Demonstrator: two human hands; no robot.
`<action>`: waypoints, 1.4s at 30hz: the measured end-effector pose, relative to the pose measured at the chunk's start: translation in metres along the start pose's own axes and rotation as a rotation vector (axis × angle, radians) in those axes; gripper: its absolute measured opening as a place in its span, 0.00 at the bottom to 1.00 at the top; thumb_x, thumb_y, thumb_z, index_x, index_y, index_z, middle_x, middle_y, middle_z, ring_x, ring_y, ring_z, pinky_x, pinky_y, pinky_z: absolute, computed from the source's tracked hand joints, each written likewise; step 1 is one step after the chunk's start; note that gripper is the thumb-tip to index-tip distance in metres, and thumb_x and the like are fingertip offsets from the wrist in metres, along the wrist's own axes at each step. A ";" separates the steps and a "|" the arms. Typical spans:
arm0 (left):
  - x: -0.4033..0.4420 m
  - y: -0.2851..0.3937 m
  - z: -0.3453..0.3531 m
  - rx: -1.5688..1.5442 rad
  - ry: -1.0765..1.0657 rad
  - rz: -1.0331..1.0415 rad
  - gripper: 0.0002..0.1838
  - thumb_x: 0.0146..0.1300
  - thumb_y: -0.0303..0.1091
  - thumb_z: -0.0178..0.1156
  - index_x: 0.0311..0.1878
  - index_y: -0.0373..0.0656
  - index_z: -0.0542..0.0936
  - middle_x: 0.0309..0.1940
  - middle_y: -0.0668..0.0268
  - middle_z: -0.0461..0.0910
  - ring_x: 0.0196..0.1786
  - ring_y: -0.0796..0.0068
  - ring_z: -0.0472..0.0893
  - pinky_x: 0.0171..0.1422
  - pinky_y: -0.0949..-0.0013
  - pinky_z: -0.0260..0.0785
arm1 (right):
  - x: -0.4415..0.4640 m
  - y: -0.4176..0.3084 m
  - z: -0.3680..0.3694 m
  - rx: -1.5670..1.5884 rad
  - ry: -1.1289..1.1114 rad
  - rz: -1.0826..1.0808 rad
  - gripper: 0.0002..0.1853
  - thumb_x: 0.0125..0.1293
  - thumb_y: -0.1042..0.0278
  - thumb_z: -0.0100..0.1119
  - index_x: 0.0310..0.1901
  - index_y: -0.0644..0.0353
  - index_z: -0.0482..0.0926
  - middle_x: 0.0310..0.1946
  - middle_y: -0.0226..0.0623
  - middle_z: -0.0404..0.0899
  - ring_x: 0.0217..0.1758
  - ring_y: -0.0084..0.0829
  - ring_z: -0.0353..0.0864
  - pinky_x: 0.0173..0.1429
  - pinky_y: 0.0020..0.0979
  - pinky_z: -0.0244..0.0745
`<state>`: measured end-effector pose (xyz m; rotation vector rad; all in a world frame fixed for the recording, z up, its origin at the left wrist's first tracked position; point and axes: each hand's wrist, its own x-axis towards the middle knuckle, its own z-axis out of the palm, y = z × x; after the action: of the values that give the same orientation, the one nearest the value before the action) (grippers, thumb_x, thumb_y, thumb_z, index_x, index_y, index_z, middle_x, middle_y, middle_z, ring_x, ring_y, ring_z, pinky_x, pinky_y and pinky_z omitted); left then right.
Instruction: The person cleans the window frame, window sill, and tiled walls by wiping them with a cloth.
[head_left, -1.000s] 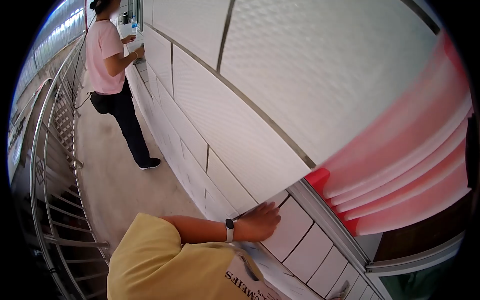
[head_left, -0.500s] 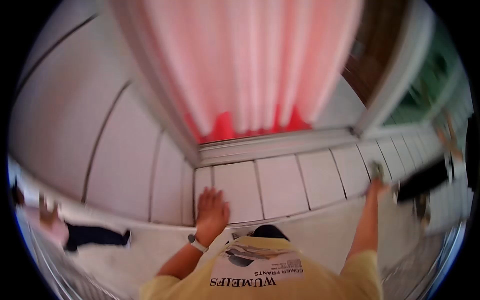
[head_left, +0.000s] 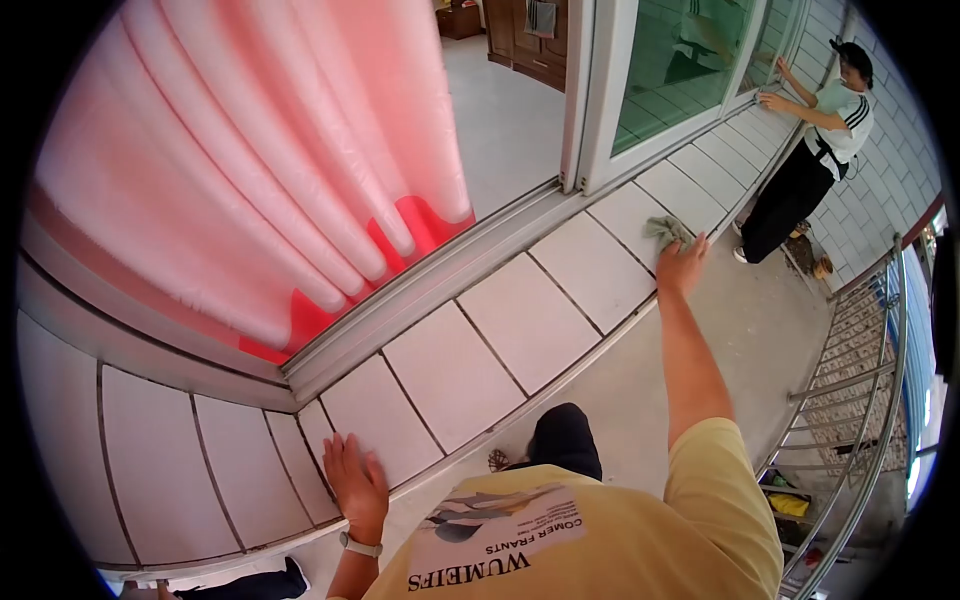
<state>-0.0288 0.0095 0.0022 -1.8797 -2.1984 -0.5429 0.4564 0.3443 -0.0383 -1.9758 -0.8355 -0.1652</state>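
My left hand [head_left: 356, 487] lies with fingers spread on the near end of the white tiled sill [head_left: 490, 345], a watch on its wrist. Farther right along the sill, my right hand [head_left: 682, 266] has its fingers on a crumpled greyish-green cloth [head_left: 668, 231], which rests on the tiles near the front edge. Dark joints separate the tiles. Behind the sill runs the metal window track [head_left: 430, 285].
A pink curtain [head_left: 270, 150] hangs in the open window. A person in a white shirt [head_left: 840, 115] stands at the sill's far right. A metal railing [head_left: 880, 400] curves along the right. Another person's dark trouser leg [head_left: 250, 585] shows at bottom left.
The view has swung right from the tiled wall to the sill. My right hand and the cloth have come into view. My left hand stays near the sill's corner.
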 end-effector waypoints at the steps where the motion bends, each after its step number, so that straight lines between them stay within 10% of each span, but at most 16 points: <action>1: 0.002 0.003 -0.002 -0.008 -0.004 -0.011 0.20 0.64 0.33 0.54 0.56 0.32 0.71 0.59 0.44 0.68 0.66 0.42 0.63 0.70 0.47 0.53 | 0.002 -0.003 -0.003 -0.069 -0.052 -0.043 0.31 0.64 0.60 0.49 0.68 0.58 0.59 0.68 0.49 0.59 0.71 0.48 0.57 0.71 0.41 0.57; 8: 0.008 0.003 0.000 -0.020 0.072 -0.038 0.19 0.62 0.30 0.53 0.55 0.33 0.73 0.57 0.44 0.71 0.64 0.42 0.66 0.68 0.50 0.58 | 0.027 -0.024 -0.009 -0.415 -0.375 -0.520 0.24 0.64 0.68 0.46 0.63 0.46 0.68 0.69 0.35 0.59 0.73 0.45 0.54 0.72 0.50 0.48; 42: 0.055 0.140 0.054 -0.050 0.332 -0.254 0.16 0.57 0.31 0.57 0.48 0.33 0.76 0.48 0.46 0.77 0.54 0.45 0.74 0.60 0.51 0.66 | 0.036 -0.015 -0.009 -0.121 -0.597 -1.054 0.23 0.67 0.61 0.43 0.61 0.60 0.68 0.65 0.45 0.65 0.72 0.47 0.55 0.72 0.53 0.47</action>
<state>0.1036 0.0980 -0.0060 -1.4124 -2.2209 -0.8911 0.4764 0.3591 -0.0065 -1.4976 -2.2459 -0.2317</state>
